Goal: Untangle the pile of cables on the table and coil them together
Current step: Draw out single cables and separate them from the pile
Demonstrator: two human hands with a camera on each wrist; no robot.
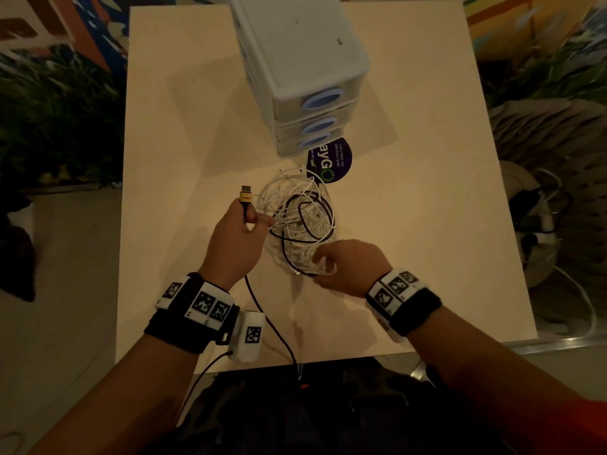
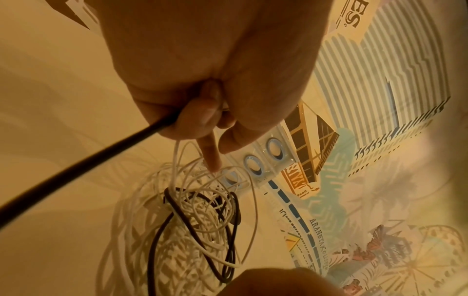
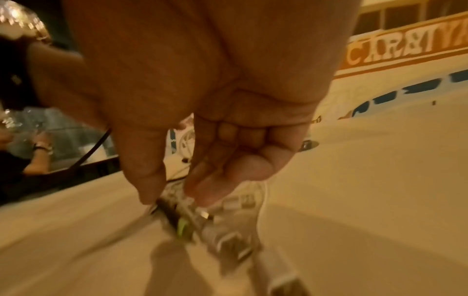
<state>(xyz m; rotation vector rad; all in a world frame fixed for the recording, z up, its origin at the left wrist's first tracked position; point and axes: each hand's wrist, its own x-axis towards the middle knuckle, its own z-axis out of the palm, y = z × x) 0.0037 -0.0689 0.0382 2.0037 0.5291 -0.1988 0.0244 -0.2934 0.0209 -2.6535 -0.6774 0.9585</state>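
A tangled pile of thin white cables (image 1: 297,221) threaded with loops of black cable (image 1: 307,218) lies between the fingers of both hands; the black cable's gold plug (image 1: 246,195) sticks up above the left fingers.

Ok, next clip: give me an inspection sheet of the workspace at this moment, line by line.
Surface: pale table, dim warm light.
Job's things: cable pile, white and black strands still tangled.
Clutter: white drawer unit; round dark sticker beside it.
Grippers: left hand grips the black cable below its gold plug; right hand pinches strands at the pile's near edge.
Cables: black cable trails off the table's near edge.
Surroundings: painted mural wall, foliage, floor cables at right.
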